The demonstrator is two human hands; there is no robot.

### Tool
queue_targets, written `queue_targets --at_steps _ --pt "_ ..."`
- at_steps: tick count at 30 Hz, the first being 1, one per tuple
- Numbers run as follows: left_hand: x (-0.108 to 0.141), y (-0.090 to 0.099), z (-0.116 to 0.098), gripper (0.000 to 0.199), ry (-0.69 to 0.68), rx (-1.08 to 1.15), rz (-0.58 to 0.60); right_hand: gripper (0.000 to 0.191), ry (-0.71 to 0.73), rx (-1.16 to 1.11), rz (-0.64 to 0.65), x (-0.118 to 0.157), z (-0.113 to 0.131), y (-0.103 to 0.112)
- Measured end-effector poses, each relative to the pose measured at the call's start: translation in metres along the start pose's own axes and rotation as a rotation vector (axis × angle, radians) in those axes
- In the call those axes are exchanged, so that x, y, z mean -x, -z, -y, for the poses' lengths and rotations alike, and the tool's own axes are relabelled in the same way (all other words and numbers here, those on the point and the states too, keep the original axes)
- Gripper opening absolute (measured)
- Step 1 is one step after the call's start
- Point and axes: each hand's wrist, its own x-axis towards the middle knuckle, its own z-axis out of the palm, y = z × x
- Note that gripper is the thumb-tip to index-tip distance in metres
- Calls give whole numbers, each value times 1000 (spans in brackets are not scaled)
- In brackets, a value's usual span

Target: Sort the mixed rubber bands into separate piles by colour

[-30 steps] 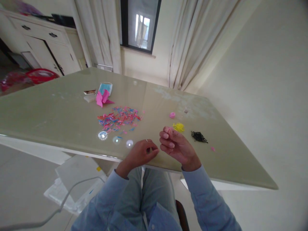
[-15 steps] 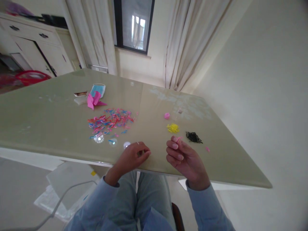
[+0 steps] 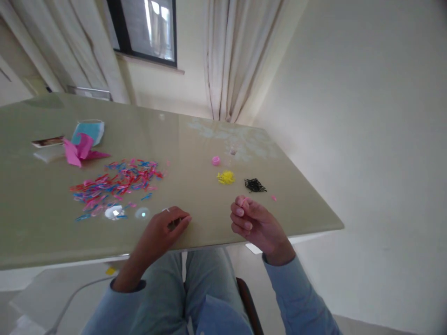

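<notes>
My right hand (image 3: 261,229) is raised over the table's near edge, its thumb and forefinger pinched on a small pink plastic piece (image 3: 244,201). Just beyond it are a heap of small black pieces (image 3: 255,185) and a heap of yellow ones (image 3: 226,177). A single pink piece (image 3: 274,198) lies to the right of the black heap. My left hand (image 3: 161,232) rests on the tabletop at the near edge, fingers curled and thumb against the forefinger, with nothing seen in it. Left of it spreads a mixed pile of red, pink and blue pieces (image 3: 134,179).
A round pink item (image 3: 215,161) sits behind the yellow heap. At the far left of the table (image 3: 195,200) lie a folded pink paper shape (image 3: 84,148), a blue face mask (image 3: 91,130) and a brown-and-white packet (image 3: 48,141). A wall (image 3: 366,139) borders the right side.
The view has turned to the right, so the table's things appear further left. My right hand still pinches the pink piece, and my left hand stays curled on the table.
</notes>
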Motion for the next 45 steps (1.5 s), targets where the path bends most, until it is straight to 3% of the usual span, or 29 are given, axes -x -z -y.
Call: queue_targets --at_steps 3,8,10,14,23,31,33,35,38,42,45 --pt "0 0 2 33 11 -8 0 29 171 343 -247 8 13 38" --pt "1 0 3 33 22 -21 -6 32 377 1284 -824 14 37 120" --pt "0 1 3 33 26 -28 -10 27 391 1409 -910 15 43 142" --pt "-1 2 1 33 25 -36 -3 17 401 1541 -969 17 42 161" --pt "-1 1 -1 36 33 -42 -15 19 434 1758 -924 18 34 165" --pt "1 0 -1 34 32 -67 -12 20 585 1579 -1030 25 31 162" --pt "1 -1 0 34 32 -74 -17 19 640 1547 -1006 21 24 151" --pt "0 -3 1 34 29 -67 -34 17 685 1531 -874 12 12 134" --pt "-1 -4 1 32 29 -41 -62 13 682 1544 -534 -9 -10 102" --pt "-1 0 -3 30 57 44 -125 14 572 1581 -135 -37 -31 71" --pt "1 6 -5 31 117 152 -228 15 529 1630 -61 -47 -35 67"
